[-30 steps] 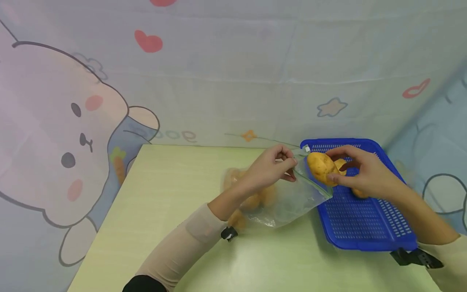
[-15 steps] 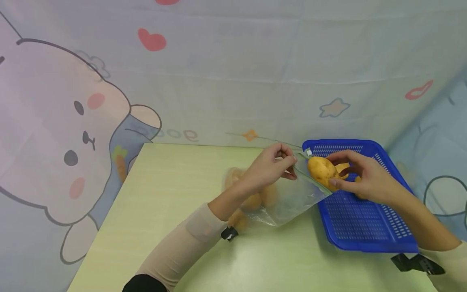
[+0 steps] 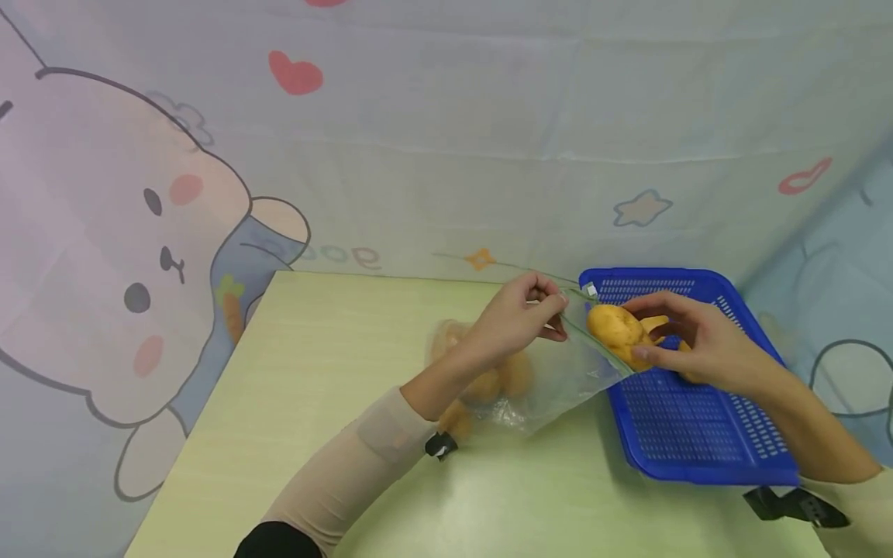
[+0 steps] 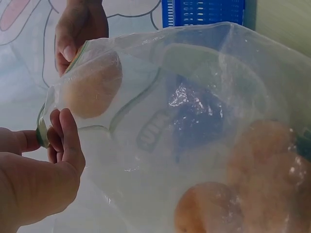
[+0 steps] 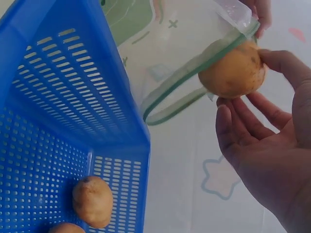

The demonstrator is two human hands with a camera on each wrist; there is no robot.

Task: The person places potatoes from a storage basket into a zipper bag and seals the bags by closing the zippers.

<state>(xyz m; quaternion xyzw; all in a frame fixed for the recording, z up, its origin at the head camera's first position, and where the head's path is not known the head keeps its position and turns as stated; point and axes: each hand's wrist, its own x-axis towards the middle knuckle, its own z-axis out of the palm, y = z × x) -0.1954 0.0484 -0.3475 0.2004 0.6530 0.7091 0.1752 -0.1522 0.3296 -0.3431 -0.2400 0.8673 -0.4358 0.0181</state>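
Observation:
My left hand [image 3: 519,314] pinches the green-edged rim of a clear zip bag [image 3: 558,387] between thumb and fingers. Several potatoes lie at the bag's far end, one of them a rounded potato [image 4: 206,208] seen through the plastic. My right hand [image 3: 708,341] grips another potato [image 5: 235,73] at the bag's mouth, thumb on one side and fingers on the other. In the right wrist view the green zip strip [image 5: 194,73] crosses in front of part of that potato. Through the film, the left wrist view shows it partly inside the opening.
A blue plastic basket [image 3: 698,465] stands at the right of the pale green table [image 3: 293,372], behind and under the right hand. Inside it lie a potato [image 5: 92,201] and part of another. A printed cloth [image 3: 446,155] hangs behind the table.
My right hand has lowered slightly and brought the potato down into the bag's mouth. The left hand keeps its pinch on the rim almost unmoved.

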